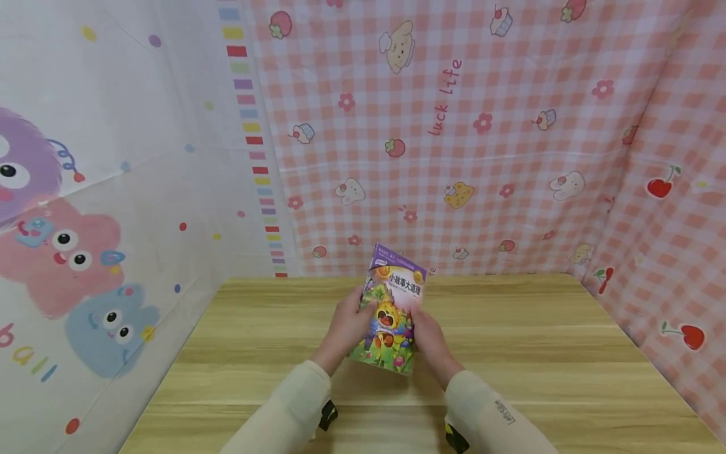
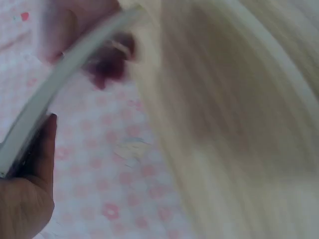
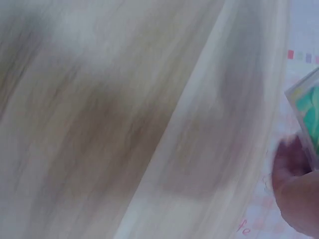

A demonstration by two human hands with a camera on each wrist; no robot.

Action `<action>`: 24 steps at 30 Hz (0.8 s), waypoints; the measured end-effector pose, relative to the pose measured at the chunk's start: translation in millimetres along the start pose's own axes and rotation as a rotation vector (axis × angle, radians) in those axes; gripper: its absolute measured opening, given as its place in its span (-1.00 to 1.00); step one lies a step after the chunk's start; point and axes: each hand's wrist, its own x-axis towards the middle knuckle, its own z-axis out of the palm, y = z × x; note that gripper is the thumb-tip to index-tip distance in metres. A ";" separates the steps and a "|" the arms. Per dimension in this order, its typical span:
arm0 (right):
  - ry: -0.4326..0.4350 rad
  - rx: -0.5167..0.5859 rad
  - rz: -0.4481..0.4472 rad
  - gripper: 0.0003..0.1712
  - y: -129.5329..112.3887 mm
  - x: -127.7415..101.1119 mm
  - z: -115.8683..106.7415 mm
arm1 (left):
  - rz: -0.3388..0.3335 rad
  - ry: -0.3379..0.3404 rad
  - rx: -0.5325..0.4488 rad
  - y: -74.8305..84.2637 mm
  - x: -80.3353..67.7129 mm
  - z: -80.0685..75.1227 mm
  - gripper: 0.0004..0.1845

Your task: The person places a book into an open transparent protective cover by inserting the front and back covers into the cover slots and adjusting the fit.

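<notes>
A children's book [image 1: 397,287] with a purple top band, Chinese title and a cartoon lion on its cover is held up over the table, tilted a little. My left hand [image 1: 348,325] grips its left edge, thumb lying on the cover. On the opposite edge, my right hand [image 1: 432,340] holds it with the thumb at the front. In the left wrist view the book's page edge [image 2: 55,82] shows side-on, with the left hand [image 2: 25,199] beneath it. A green corner of the book [image 3: 309,112] appears in the right wrist view, above the right hand [image 3: 299,194].
The wood-grain table [image 1: 255,353] spreads beneath the hands and carries their shadows. Behind it hangs a pink checked cloth [image 1: 363,164], continuing along the right side. A white cloth with cartoon figures [image 1: 159,221] covers the left side.
</notes>
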 end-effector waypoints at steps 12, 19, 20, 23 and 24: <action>0.010 -0.036 -0.004 -0.60 3.1 2.3 -13.9 | -0.192 -0.014 -0.013 -53.0 4.4 -14.5 -0.63; -0.020 -0.125 -0.005 -0.61 12.8 2.6 -15.7 | -0.336 -0.040 -0.030 -65.5 -3.8 -10.6 -0.53; -0.024 -0.135 0.001 -0.61 14.7 2.8 -16.0 | -0.347 -0.042 -0.017 -67.7 -4.6 -9.3 -0.53; -0.032 -0.157 0.045 -0.58 18.2 3.3 -16.8 | -0.360 -0.046 0.011 -72.9 -6.8 -6.3 -0.49; -0.037 -0.170 0.054 -0.58 19.6 4.0 -17.2 | -0.357 -0.045 0.023 -74.2 -7.5 -5.5 -0.48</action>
